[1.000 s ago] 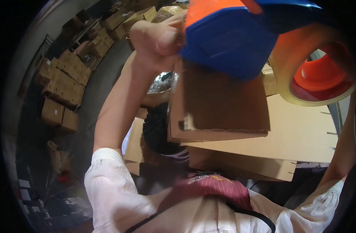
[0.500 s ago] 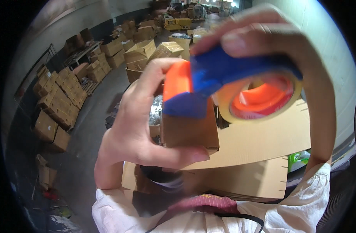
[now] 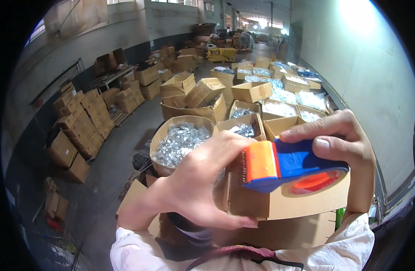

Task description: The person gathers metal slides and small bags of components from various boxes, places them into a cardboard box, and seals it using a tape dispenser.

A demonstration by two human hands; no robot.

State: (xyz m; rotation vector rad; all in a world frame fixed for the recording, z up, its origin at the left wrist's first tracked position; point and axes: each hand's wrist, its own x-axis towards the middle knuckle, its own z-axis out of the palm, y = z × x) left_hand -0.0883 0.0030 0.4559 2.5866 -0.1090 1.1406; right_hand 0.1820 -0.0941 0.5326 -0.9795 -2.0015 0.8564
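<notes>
A small brown cardboard box [image 3: 246,201] is gripped in my left hand [image 3: 196,183], thumb along its near edge and fingers over the far side. My right hand [image 3: 341,137] grips a blue and orange tape dispenser [image 3: 295,158] from above, its fingers closed over the blue frame. The dispenser's toothed orange end rests at the top of the box, close to my left fingertips. A roll of tape [image 3: 318,183] with a red and orange core sits in the dispenser. Below lies a flat cardboard sheet [image 3: 320,198]; part of it is hidden by my hands and the dispenser.
A round container [image 3: 164,126] of small bagged metallic parts stands beyond my left hand. Open cartons [image 3: 252,92] with bagged goods fill the floor ahead. Stacked boxes [image 3: 83,131] line the left side, and a pale wall [image 3: 365,81] runs along the right.
The view has tilted up, showing more of the room. Both hands, the box and the tape dispenser now appear lower and further right. The dispenser lies more level, and both hands keep their holds.
</notes>
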